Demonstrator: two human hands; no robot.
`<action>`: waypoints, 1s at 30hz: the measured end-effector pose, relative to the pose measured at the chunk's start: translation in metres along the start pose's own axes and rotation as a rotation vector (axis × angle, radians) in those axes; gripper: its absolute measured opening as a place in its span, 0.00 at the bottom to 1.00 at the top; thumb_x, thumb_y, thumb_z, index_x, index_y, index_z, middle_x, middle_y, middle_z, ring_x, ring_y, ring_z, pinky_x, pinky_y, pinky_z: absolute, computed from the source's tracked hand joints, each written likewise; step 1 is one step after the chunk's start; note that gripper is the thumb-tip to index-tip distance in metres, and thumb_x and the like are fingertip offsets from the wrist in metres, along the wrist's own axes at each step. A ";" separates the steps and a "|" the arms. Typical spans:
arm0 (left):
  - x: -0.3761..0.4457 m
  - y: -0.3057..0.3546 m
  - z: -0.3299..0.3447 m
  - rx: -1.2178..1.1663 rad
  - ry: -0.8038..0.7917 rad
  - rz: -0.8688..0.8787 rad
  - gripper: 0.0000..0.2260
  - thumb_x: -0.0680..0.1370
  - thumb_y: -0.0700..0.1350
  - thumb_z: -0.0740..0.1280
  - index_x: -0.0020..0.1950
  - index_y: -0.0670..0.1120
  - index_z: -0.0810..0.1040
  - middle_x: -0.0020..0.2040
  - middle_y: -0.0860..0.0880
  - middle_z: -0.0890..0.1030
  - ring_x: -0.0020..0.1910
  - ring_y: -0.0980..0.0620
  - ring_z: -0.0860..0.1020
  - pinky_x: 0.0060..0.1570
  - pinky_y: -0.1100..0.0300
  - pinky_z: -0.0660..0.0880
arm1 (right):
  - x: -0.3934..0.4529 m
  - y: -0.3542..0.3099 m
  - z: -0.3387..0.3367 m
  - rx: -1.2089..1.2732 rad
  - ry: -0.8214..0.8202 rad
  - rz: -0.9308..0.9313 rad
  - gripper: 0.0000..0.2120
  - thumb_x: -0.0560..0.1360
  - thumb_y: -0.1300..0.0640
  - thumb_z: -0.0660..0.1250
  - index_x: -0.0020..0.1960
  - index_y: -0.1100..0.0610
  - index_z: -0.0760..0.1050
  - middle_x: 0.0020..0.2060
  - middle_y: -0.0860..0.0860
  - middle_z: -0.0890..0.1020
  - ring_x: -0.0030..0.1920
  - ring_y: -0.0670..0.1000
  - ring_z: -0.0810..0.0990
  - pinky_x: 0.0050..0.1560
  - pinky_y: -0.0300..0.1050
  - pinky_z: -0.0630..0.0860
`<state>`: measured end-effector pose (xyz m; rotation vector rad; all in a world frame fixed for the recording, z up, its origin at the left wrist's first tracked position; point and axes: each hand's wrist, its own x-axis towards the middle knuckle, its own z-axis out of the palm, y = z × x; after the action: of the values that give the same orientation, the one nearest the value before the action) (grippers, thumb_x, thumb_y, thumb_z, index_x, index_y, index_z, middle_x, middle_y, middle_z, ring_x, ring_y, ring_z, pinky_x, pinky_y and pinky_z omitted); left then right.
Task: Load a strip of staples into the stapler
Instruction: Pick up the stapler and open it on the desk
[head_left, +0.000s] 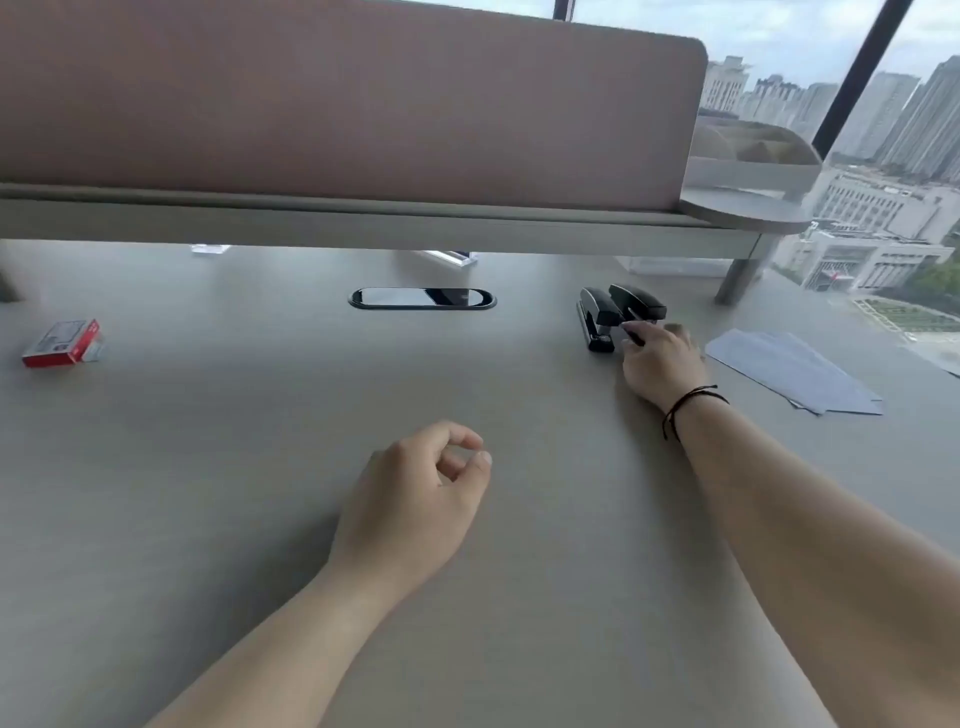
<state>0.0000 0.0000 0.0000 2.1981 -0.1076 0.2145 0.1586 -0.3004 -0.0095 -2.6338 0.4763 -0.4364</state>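
Observation:
Two black staplers stand side by side at the right back of the desk: one (595, 322) on the left, the other (638, 304) on the right. My right hand (662, 364) reaches to them, and its fingertips touch the near end of the right stapler. Whether the fingers grip it I cannot tell. My left hand (415, 504) rests on the desk near the middle, loosely curled, thumb and forefinger almost meeting, with nothing in it. A red and white staple box (62, 343) lies far to the left, partly slid out of its sleeve.
A grey desk (260, 441) carries a black oval cable port (422, 299) at the back centre. Sheets of white paper (795, 371) lie at the right. A low shelf (363, 218) with a pink partition spans the back. Windows are at the right.

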 end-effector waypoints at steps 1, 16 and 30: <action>0.001 -0.002 0.001 -0.018 -0.005 -0.004 0.06 0.75 0.54 0.69 0.49 0.55 0.82 0.35 0.57 0.84 0.33 0.58 0.78 0.43 0.56 0.80 | 0.004 -0.001 0.002 -0.043 -0.014 -0.003 0.20 0.78 0.49 0.57 0.69 0.42 0.72 0.70 0.58 0.71 0.71 0.61 0.67 0.73 0.58 0.62; 0.003 -0.004 0.001 -0.036 0.027 0.004 0.06 0.76 0.53 0.70 0.50 0.54 0.83 0.34 0.56 0.82 0.34 0.57 0.78 0.43 0.57 0.79 | -0.018 -0.004 -0.001 -0.057 -0.032 0.029 0.18 0.75 0.57 0.54 0.59 0.51 0.78 0.63 0.62 0.76 0.65 0.64 0.72 0.65 0.54 0.70; -0.017 0.004 -0.016 -0.172 -0.045 -0.022 0.05 0.75 0.48 0.71 0.48 0.51 0.84 0.39 0.53 0.85 0.40 0.53 0.81 0.44 0.59 0.77 | -0.193 -0.006 -0.043 -0.067 -0.030 -0.093 0.18 0.80 0.55 0.57 0.67 0.51 0.75 0.61 0.63 0.77 0.62 0.65 0.74 0.65 0.53 0.70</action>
<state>-0.0193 0.0104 0.0092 2.0325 -0.1227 0.1381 -0.0282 -0.2348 -0.0129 -2.7317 0.3666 -0.4158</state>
